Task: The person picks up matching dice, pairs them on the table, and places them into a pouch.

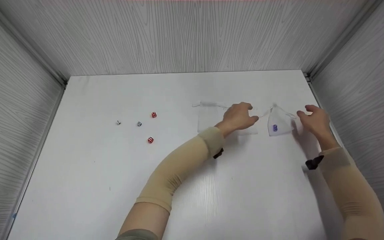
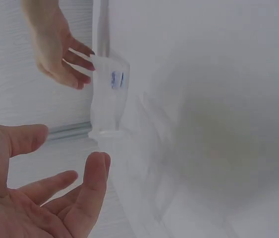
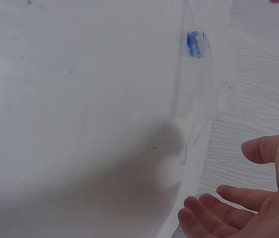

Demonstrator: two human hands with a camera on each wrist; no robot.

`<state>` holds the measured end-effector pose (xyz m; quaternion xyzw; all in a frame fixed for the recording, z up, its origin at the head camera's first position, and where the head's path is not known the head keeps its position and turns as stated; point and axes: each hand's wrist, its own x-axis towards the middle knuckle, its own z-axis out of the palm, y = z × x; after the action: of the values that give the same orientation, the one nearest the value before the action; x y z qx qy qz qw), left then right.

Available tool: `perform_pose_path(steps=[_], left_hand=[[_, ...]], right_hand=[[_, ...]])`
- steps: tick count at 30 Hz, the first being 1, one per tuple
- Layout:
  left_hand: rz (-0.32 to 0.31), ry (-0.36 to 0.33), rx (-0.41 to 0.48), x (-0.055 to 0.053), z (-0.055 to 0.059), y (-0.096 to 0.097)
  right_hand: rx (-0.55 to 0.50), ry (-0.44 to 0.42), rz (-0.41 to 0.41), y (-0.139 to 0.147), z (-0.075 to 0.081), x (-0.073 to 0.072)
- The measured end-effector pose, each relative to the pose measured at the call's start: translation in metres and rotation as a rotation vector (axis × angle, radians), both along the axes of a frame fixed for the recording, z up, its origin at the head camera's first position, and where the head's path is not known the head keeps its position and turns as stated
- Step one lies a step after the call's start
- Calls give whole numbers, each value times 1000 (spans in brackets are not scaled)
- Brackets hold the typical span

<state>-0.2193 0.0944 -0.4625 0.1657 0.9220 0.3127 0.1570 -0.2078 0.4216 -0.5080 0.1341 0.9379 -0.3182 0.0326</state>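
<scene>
A sheer white drawstring pouch [image 1: 279, 120] lies on the table between my hands, its neck gathered and its cords spread to both sides. Inside it shows a blue die [image 1: 275, 128]; the left wrist view also catches the blue [image 2: 117, 80] through the fabric. My left hand [image 1: 239, 116] hovers left of the pouch, thumb and fingers apart, holding nothing. Under and beside that hand lie flat sheer pouches [image 1: 207, 118], partly hidden by it. On the pouch's right, near the table edge, my right hand [image 1: 314, 120] is spread with nothing in its grasp.
On the left half of the table sit two red dice [image 1: 154, 115] and two small whitish dice [image 1: 139, 124]. Wood-grain panels [image 1: 185, 36] wall the table [image 1: 112, 186] at the back and both sides, the right one close to my right arm.
</scene>
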Motion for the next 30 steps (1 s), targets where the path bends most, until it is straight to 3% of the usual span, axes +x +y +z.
perform_pose_path(steps=[5, 9, 12, 17, 23, 30], left_hand=[[-42, 0, 65, -3, -5, -56], [-45, 11, 72, -5, -13, -96], [-37, 32, 82, -7, -20, -126], [-2, 18, 133, -6, -26, -169], [53, 5, 172, 0, -30, -215], [163, 117, 179, 3, -29, -282]], right_hand=[[31, 188, 61, -16, 2, -7], [42, 381, 219, -41, -3, -9], [29, 441, 355, -60, -8, -11], [0, 433, 516, -86, -20, -15], [15, 360, 683, -111, -32, -17], [165, 215, 762, -128, -35, -17]])
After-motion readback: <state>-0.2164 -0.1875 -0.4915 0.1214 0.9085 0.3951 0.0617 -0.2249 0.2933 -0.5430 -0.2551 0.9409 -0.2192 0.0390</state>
